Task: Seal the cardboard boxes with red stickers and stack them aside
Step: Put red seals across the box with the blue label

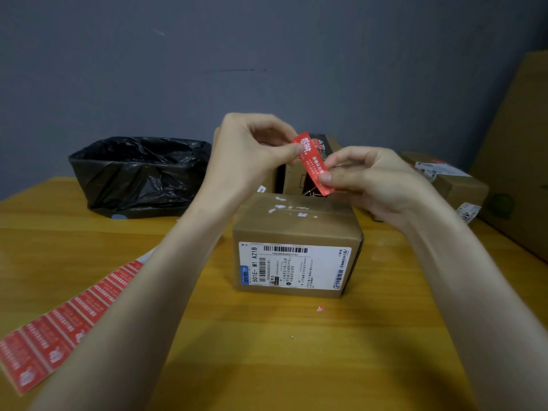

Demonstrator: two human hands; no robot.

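A small cardboard box [296,221] stands in the middle of the wooden table, its white shipping label facing me and white scraps along its closed top seam. Above its far edge I hold a single red sticker [311,161] in the air. My left hand [252,155] pinches the sticker's upper end and my right hand [373,179] pinches its lower end. A strip of red stickers [59,324] on backing paper lies on the table at the left, partly under my left forearm.
A bin lined with a black bag [139,173] sits at the back left. Behind my hands stands a dark printed box [296,179]. More cardboard boxes [450,185] lie at the right, with a large carton [522,161] at the frame's edge. The wooden table [267,336] spreads in front.
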